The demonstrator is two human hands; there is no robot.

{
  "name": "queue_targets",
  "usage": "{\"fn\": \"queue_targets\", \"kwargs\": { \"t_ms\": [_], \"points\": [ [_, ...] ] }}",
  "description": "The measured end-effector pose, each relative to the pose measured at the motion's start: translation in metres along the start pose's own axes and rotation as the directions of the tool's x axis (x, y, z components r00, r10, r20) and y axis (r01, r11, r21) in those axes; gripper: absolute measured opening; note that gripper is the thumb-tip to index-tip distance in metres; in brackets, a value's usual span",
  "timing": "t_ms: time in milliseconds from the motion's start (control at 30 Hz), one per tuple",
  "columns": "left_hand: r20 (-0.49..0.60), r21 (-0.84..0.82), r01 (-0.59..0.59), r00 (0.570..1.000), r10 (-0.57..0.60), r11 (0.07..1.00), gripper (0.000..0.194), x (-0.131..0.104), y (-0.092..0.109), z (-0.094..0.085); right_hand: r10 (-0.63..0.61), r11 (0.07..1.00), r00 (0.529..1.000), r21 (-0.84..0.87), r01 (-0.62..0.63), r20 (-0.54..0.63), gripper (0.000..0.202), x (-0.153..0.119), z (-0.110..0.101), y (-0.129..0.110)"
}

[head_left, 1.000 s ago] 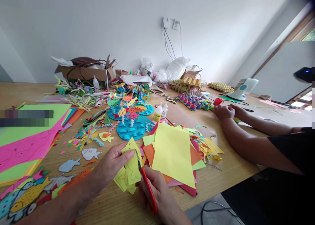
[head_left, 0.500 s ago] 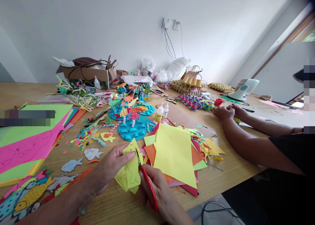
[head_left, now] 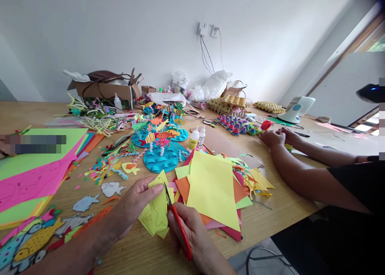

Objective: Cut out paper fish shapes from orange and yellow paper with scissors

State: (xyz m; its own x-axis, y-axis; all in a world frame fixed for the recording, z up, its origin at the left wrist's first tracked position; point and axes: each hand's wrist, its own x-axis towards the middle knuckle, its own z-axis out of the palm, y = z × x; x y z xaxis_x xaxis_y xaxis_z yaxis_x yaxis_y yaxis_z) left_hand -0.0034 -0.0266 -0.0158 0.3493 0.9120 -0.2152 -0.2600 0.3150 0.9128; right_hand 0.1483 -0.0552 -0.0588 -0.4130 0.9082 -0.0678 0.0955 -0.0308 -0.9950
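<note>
My left hand [head_left: 144, 195] pinches several layers of yellow paper [head_left: 158, 213], the top one carrying a drawn fish outline. My right hand [head_left: 191, 231] is closed round red-handled scissors [head_left: 181, 231]. Their blades lie at the right edge of the yellow paper, beside the drawn line. Just to the right, a large yellow sheet [head_left: 212, 191] tops a stack of coloured paper. Beyond my hands is a blue disc [head_left: 161, 158] with wavy paper strips, and colourful paper fish [head_left: 164, 138] stand on coiled stems around it.
Two glue bottles [head_left: 194, 138] stand mid-table. Cut-out fish [head_left: 39, 239] and bright sheets [head_left: 33, 182] lie on the left. At the right, a co-worker's hands [head_left: 273, 138] are near a painted egg carton [head_left: 237, 126]. A cardboard box [head_left: 104, 91] sits against the wall.
My hands keep nearly the same place. The scissor blades have shifted slightly at the paper's edge, and the view has moved a little. The co-worker's hands look almost still.
</note>
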Motion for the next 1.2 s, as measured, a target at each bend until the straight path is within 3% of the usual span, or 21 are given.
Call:
{"fn": "queue_targets", "kwargs": {
  "t_ms": [633,833,1200],
  "points": [
    [0.052,0.026,0.016,0.999,-0.018,1.000,0.019,0.001,0.000,-0.001,-0.031,0.989,0.999,-0.142,0.028,-0.020,0.048,0.000,-0.003,0.008],
    [0.029,0.051,0.000,1.000,-0.002,0.999,0.017,0.000,-0.001,-0.002,-0.024,0.989,1.000,-0.146,0.022,-0.011,0.048,-0.001,-0.003,0.002],
    [0.099,0.025,0.063,0.993,-0.065,0.998,0.019,-0.002,0.000,0.002,-0.027,0.990,1.000,-0.139,0.027,-0.002,0.042,-0.002,-0.004,0.000]
  ]
}}
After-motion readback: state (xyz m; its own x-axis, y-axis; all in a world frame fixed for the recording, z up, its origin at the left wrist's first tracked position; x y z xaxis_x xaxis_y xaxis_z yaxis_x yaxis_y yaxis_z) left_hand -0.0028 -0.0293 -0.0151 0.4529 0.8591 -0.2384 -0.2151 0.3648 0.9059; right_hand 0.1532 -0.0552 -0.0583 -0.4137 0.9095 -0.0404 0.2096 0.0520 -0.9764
